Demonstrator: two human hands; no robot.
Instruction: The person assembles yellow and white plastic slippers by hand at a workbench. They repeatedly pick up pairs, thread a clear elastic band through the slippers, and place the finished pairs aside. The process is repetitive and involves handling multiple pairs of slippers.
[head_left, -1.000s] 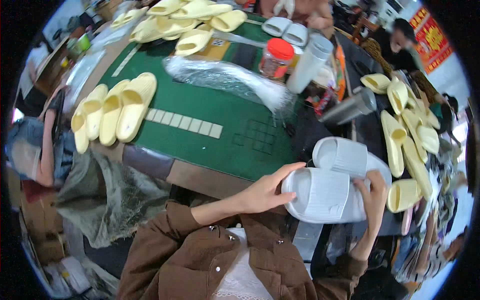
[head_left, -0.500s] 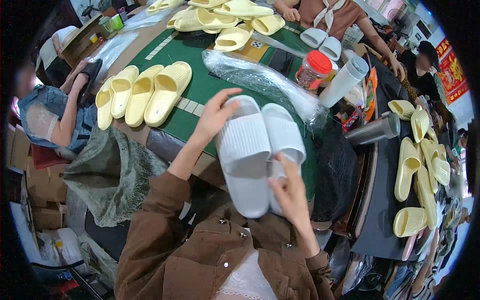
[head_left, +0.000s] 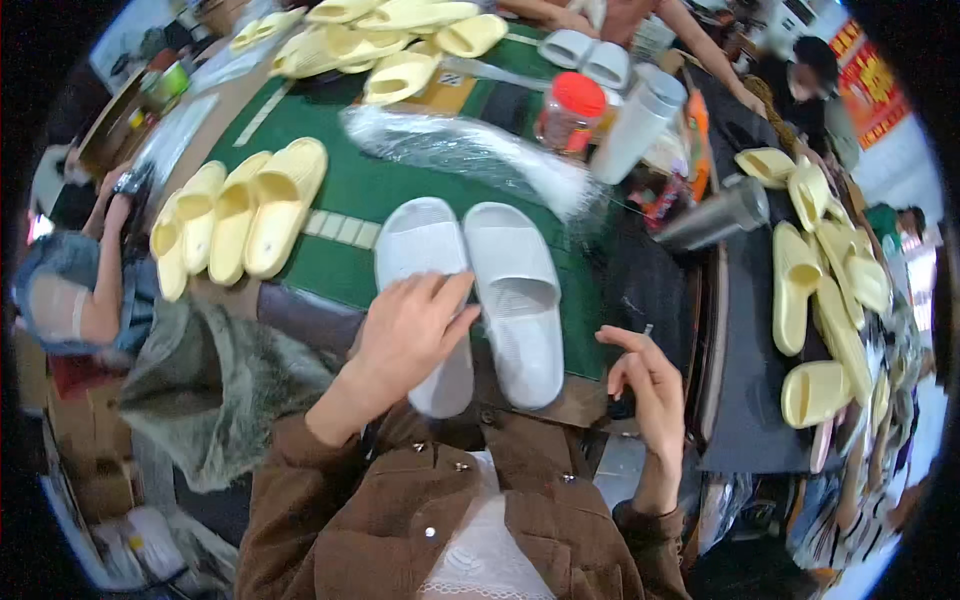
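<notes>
Head view had a few containers near the far edge of your green table (head_left: 400, 190): a clear jar with a red lid (head_left: 570, 112) with something orange-brown inside, can't tell what, a tall white bottle (head_left: 637, 122) whose contents were hidden, and a metal tumbler (head_left: 712, 216) lying tilted off to the right, inside not visible. A long clear plastic bag (head_left: 470, 152) lay crumpled just behind the slippers; it looked flat, though I couldn't tell for sure. Your pair of white slippers (head_left: 520, 295) sat side by side on the near edge of the table, soles down. Your left hand (head_left: 412, 335) was spread flat on the left slipper, fingers loosely open, pressing on it rather than gripping. Your right hand (head_left: 650, 380) hung just right of the right slipper, not touching it, fingers half curled, pinching a thin small thing I couldn't make out. Yellow slippers (head_left: 250, 215) were lined up to your left.
</notes>
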